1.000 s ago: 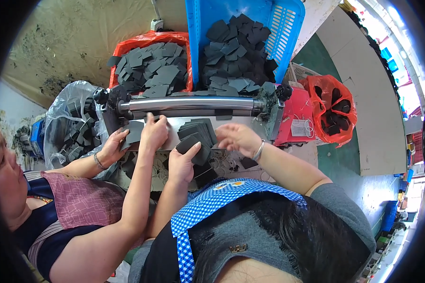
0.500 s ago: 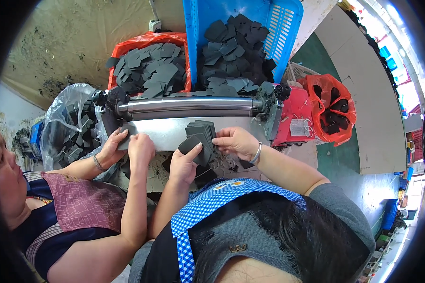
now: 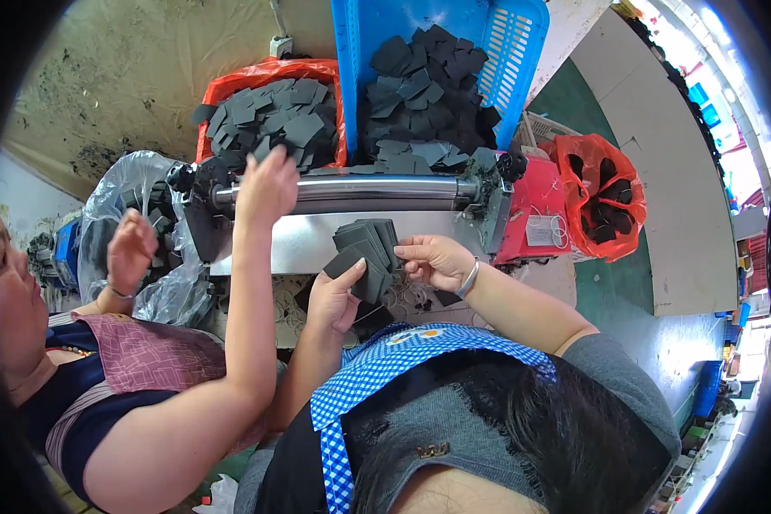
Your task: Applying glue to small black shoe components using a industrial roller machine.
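A fanned stack of thin dark grey square pieces (image 3: 367, 257) sits in my left hand (image 3: 334, 298), with the thumb pressed across its front. My right hand (image 3: 437, 261), a silver bangle on its wrist, pinches the stack's right edge between thumb and fingers. Both hands are at the front edge of a shiny metal plate (image 3: 291, 242), below a steel roller (image 3: 351, 190). To my left, a co-worker's hand (image 3: 268, 187) reaches over the roller's left end toward a red-lined bin (image 3: 344, 111) of similar pieces. The co-worker's other hand (image 3: 131, 248) is raised, fingers curled.
Behind the roller stands a blue plastic crate (image 3: 516, 51) heaped with dark pieces. A clear plastic bag (image 3: 103, 201) of pieces is at the left. On the right are a red machine housing (image 3: 535, 193) and a red bag (image 3: 630, 231) holding dark scraps.
The co-worker's hands have left the metal plate, one moving up over the roller, the other left toward the clear bag. My right hand has shifted slightly right; my left stays nearly still.
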